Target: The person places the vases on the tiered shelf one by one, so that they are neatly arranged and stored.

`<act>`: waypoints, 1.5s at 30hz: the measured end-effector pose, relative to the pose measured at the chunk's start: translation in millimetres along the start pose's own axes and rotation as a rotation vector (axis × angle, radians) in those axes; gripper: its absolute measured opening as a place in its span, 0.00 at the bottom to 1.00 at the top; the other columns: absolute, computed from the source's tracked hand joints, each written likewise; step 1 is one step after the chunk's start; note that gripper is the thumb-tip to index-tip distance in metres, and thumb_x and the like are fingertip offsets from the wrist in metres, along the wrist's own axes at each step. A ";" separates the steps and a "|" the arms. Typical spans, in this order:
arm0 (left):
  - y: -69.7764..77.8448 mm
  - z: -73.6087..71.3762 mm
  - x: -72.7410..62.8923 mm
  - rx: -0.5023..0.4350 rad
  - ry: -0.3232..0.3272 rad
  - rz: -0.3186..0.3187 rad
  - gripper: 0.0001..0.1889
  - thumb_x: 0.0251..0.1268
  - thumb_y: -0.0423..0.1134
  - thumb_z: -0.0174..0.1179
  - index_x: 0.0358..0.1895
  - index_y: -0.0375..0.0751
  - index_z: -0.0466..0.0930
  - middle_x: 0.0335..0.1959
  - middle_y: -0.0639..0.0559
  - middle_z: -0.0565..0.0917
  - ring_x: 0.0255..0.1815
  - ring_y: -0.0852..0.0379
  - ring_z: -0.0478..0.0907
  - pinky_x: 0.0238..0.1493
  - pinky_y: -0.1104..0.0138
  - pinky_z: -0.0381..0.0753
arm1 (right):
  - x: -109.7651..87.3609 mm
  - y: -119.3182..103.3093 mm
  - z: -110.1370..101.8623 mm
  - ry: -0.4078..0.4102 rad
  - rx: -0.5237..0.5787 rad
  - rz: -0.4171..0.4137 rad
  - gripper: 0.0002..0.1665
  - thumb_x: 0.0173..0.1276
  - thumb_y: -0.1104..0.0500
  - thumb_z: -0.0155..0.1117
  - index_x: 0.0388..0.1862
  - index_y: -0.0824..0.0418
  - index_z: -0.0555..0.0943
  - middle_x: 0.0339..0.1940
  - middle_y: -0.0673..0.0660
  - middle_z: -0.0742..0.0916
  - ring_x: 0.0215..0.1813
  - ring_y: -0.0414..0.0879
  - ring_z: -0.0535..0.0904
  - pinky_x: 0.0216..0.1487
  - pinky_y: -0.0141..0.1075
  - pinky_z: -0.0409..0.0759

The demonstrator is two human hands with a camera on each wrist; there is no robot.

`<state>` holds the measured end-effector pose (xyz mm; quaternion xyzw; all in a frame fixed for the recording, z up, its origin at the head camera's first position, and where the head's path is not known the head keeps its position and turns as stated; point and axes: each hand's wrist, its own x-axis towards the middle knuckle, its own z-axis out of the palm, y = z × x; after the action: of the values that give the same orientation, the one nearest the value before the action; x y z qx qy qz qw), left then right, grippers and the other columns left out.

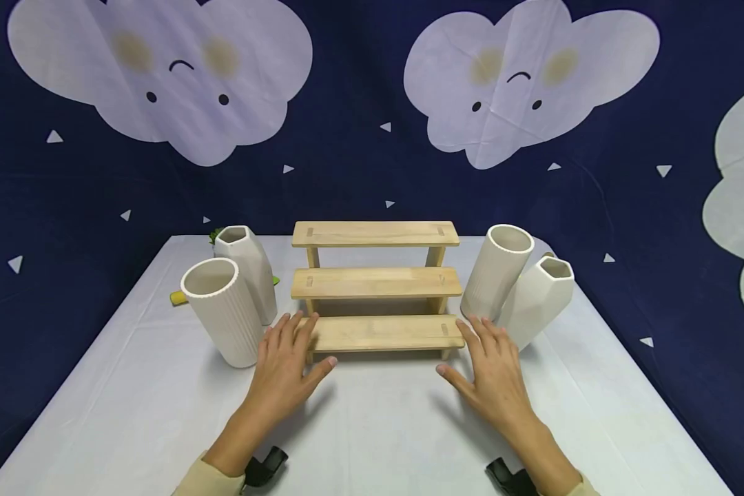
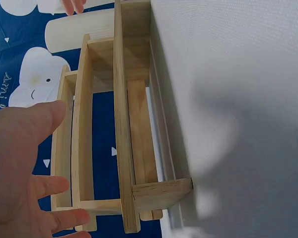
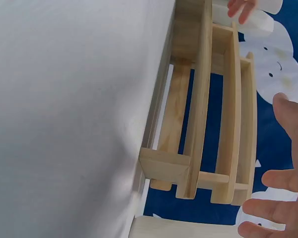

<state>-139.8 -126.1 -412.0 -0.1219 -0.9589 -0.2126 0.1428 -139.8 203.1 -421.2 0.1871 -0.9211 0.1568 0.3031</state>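
Observation:
A three-tier wooden display stand (image 1: pixel 377 283) stands on the table in front of me. My left hand (image 1: pixel 282 372) is at the left end of its lowest step, fingers spread and thumb out. At the right end of that step hovers my right hand (image 1: pixel 496 375), its fingers likewise spread. Neither hand grips anything; whether fingertips touch the wood I cannot tell. In the left wrist view the left hand (image 2: pixel 20 163) is beside the tiers, and in the right wrist view the right hand (image 3: pixel 293 168) is beside them too.
Left of the stand are a ribbed white vase (image 1: pixel 223 317) and a faceted white vase (image 1: pixel 251 272). A ribbed vase (image 1: pixel 492 275) and a faceted one (image 1: pixel 538 300) stand on the right. A yellow piece (image 1: pixel 178 297) and green leaves (image 1: pixel 215 235) show behind the left vases. A cloud-patterned curtain (image 1: pixel 347 89) hangs behind.

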 end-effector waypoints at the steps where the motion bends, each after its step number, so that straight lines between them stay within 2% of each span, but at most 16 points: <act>1: -0.4 0.0 0.1 -0.006 0.008 0.000 0.40 0.60 0.59 0.58 0.72 0.46 0.56 0.71 0.36 0.60 0.74 0.36 0.49 0.68 0.39 0.48 | 0.0 0.8 0.0 0.013 0.009 -0.004 0.47 0.58 0.31 0.58 0.65 0.63 0.69 0.64 0.66 0.75 0.65 0.64 0.66 0.63 0.59 0.59; 8: -4.7 1.2 1.0 -0.026 0.088 0.008 0.37 0.58 0.54 0.62 0.68 0.42 0.62 0.66 0.35 0.65 0.69 0.36 0.58 0.61 0.40 0.58 | -0.7 5.0 -1.3 0.068 0.078 0.016 0.43 0.50 0.43 0.71 0.62 0.65 0.72 0.59 0.63 0.78 0.59 0.60 0.69 0.57 0.53 0.62; 11: -6.2 1.2 1.3 -0.046 0.099 -0.005 0.36 0.58 0.52 0.63 0.68 0.42 0.63 0.65 0.35 0.66 0.66 0.37 0.60 0.57 0.43 0.62 | -1.4 6.4 -2.3 0.090 0.113 0.039 0.42 0.48 0.49 0.74 0.60 0.65 0.73 0.57 0.63 0.79 0.57 0.59 0.70 0.56 0.51 0.62; 17: -9.7 1.4 1.5 -0.072 0.090 -0.029 0.36 0.58 0.52 0.63 0.68 0.43 0.62 0.63 0.37 0.67 0.63 0.38 0.61 0.54 0.45 0.63 | -3.1 9.6 -5.2 0.147 0.150 0.050 0.40 0.47 0.53 0.74 0.59 0.66 0.73 0.54 0.63 0.80 0.52 0.59 0.71 0.54 0.47 0.63; 21: -12.9 2.5 2.7 -0.098 0.106 -0.036 0.34 0.58 0.50 0.63 0.67 0.43 0.64 0.60 0.37 0.69 0.61 0.39 0.63 0.56 0.45 0.62 | -4.7 12.1 -7.6 0.173 0.176 0.076 0.39 0.46 0.56 0.75 0.59 0.66 0.74 0.51 0.63 0.81 0.51 0.58 0.72 0.52 0.47 0.64; 25: -16.1 3.2 3.7 -0.150 0.117 -0.056 0.32 0.58 0.47 0.63 0.65 0.42 0.66 0.58 0.38 0.70 0.58 0.41 0.64 0.57 0.46 0.62 | -6.0 14.6 -9.3 0.175 0.191 0.123 0.38 0.46 0.58 0.75 0.58 0.66 0.74 0.49 0.64 0.81 0.51 0.58 0.72 0.52 0.47 0.64; 28: -17.8 3.0 4.2 -0.197 0.117 -0.076 0.30 0.58 0.45 0.64 0.64 0.42 0.67 0.56 0.39 0.71 0.56 0.42 0.64 0.54 0.47 0.65 | -6.7 17.0 -10.3 0.184 0.194 0.149 0.38 0.44 0.59 0.76 0.57 0.66 0.75 0.49 0.64 0.81 0.50 0.58 0.72 0.52 0.45 0.64; 37: -23.5 3.5 6.9 -0.289 0.119 -0.120 0.27 0.57 0.40 0.64 0.61 0.40 0.70 0.54 0.38 0.72 0.56 0.43 0.65 0.53 0.49 0.68 | -8.3 23.2 -14.7 0.218 0.209 0.198 0.36 0.43 0.62 0.77 0.55 0.66 0.76 0.48 0.63 0.82 0.50 0.57 0.72 0.51 0.41 0.64; 43: -28.4 5.3 8.1 -0.340 0.096 -0.163 0.27 0.56 0.38 0.64 0.61 0.41 0.71 0.54 0.38 0.72 0.57 0.42 0.66 0.55 0.46 0.67 | -9.9 27.9 -17.5 0.240 0.225 0.216 0.35 0.43 0.64 0.77 0.54 0.66 0.76 0.47 0.62 0.83 0.48 0.54 0.72 0.50 0.37 0.63; 45: -29.4 5.6 8.4 -0.347 0.080 -0.181 0.27 0.57 0.39 0.64 0.61 0.42 0.71 0.55 0.38 0.72 0.53 0.43 0.68 0.52 0.49 0.68 | -10.6 29.5 -18.5 0.247 0.228 0.215 0.35 0.42 0.64 0.77 0.54 0.66 0.76 0.46 0.61 0.83 0.48 0.53 0.71 0.49 0.37 0.63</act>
<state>-157.5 -148.0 -425.1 -0.0493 -0.9086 -0.3912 0.1378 -135.6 239.1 -418.8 0.1003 -0.8679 0.3134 0.3720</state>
